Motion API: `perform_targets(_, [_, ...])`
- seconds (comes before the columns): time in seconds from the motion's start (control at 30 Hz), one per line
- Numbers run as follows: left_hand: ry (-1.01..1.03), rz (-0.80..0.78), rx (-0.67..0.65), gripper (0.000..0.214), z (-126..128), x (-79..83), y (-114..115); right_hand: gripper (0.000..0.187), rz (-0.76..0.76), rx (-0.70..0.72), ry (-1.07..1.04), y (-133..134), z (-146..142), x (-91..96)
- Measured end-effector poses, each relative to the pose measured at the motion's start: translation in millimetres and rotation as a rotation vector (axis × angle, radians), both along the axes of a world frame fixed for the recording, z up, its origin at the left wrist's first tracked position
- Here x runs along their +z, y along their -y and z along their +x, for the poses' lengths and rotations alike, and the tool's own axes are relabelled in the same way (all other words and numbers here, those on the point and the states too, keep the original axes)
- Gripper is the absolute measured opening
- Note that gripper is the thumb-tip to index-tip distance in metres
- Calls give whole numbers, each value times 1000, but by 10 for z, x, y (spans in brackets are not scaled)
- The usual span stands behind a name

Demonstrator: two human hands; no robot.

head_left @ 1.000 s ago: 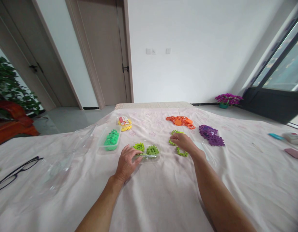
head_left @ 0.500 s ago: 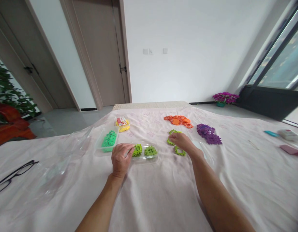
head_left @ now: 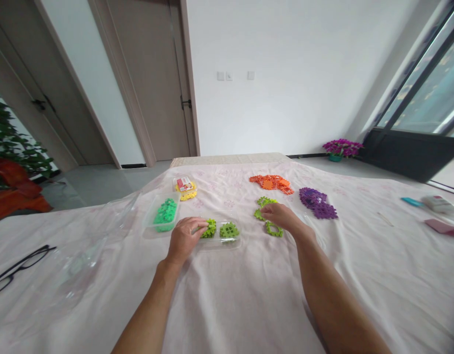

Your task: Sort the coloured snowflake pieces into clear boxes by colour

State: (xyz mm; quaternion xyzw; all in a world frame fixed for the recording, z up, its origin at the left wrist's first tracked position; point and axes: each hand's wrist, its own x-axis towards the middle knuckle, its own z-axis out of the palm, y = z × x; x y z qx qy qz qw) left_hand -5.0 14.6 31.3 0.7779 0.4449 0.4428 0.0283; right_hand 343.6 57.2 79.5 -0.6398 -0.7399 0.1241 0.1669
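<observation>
My left hand (head_left: 183, 238) pinches a knobbly lime lattice tile (head_left: 210, 228) in the clear plastic tray (head_left: 235, 241) on the pink-clothed worktop (head_left: 227, 295). My right hand (head_left: 280, 215) covers loose lime tiles (head_left: 273, 229); I cannot tell its grip. A second ago my left hand lay flatter at the tray's edge.

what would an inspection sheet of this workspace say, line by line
surface: pale pink cloth, wrinkled
things in hand: clear tray holding lime pieces; loose lime pieces on the cloth to its right
clutter: green pieces in a second tray, yellow pieces under a card, orange pile, purple pile, glasses, clear plastic, small items at the right edge
hands: left hand fingertips on a lime piece at the tray's left end, grip unclear; right hand over the loose lime pieces, grip unclear
cables: nothing seen
surroundings: doors, potted plant, purple flowers, window
</observation>
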Motion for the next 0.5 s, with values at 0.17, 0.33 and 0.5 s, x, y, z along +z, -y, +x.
perform_targets(0.17, [-12, 106, 46, 11, 15, 60, 53, 15, -48, 9, 4, -13, 52, -8])
perform_targets(0.33, [-91, 63, 121, 9, 14, 89, 55, 20, -68, 30, 40, -47, 46, -50])
perform_targets(0.5, [-134, -96, 177, 3, -14, 113, 28, 20, -108, 17, 27, -69, 83, -91])
